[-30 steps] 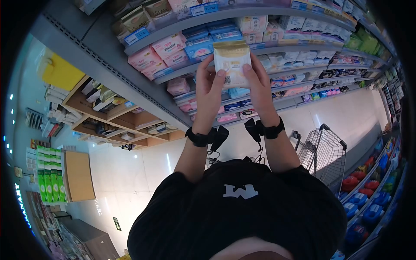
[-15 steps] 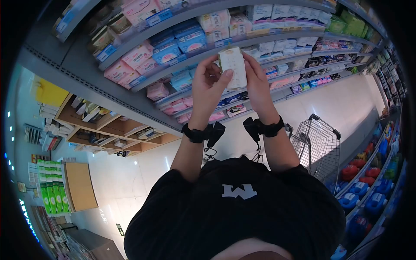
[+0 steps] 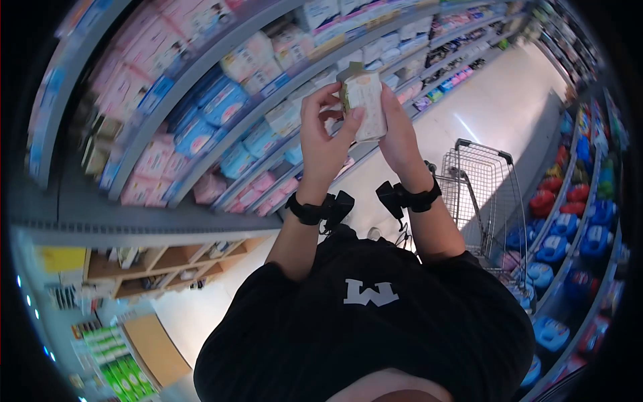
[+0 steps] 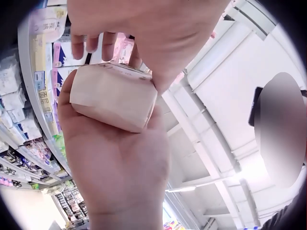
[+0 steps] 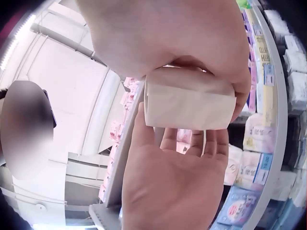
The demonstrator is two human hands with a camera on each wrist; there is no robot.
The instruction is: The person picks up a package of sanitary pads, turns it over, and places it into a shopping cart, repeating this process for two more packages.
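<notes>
Long store shelving (image 3: 201, 127) sweeps across the upper left of the head view, its tiers packed with pink and blue packets that are blurred here. Pale floor (image 3: 495, 107) runs toward the upper right of that frame, and a second row of shelves (image 3: 576, 221) with red and blue bottles curves down the right edge. Just right of centre stands a wire shopping cart (image 3: 485, 187), near the person's right forearm. At the bottom of the frame sits a black cap (image 3: 368, 328) with a white letter on it. Above it, both arms rise to the upper middle of the frame, each wrist wearing a black band. The left hand (image 3: 325, 144) grips one side of a small pale packet (image 3: 365, 100), thumb laid across its face and fingers curled behind. The right hand (image 3: 400, 137) holds the other side, fingers wrapped round its edge. The packet stands upright between the two hands, in front of the shelving and clear of it. Both wrist views show its plain pale underside cradled between the palms.
</notes>
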